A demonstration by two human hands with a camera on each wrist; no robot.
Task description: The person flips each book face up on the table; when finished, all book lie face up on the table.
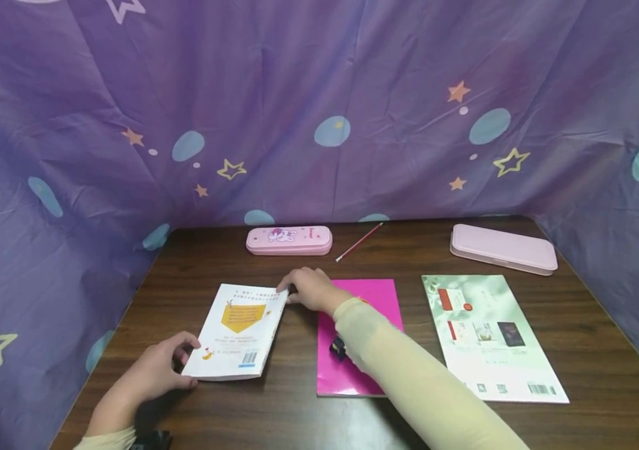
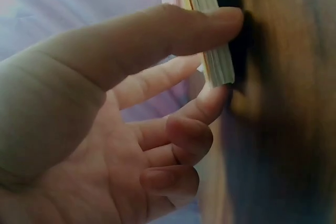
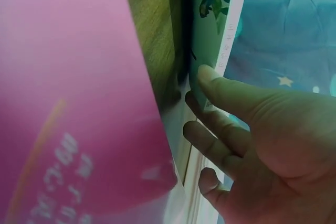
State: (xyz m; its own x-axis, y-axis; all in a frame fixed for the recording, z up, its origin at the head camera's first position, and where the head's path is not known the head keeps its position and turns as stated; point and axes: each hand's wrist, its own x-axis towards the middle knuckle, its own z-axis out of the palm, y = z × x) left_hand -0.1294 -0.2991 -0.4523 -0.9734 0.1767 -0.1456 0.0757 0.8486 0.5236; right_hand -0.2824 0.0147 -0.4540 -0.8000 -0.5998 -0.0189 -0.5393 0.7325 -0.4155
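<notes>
The white book lies at the lower left of the head view, over the table. The left hand pinches its near left corner; the right hand pinches its far right corner between thumb and fingers. Low centre, the magenta book is partly covered by the right sleeve. The green magazine lies lower right. Beyond, near the centre, are the rabbit case and pencil; the plain case is mid-right. A purple curtain fills the top.
</notes>
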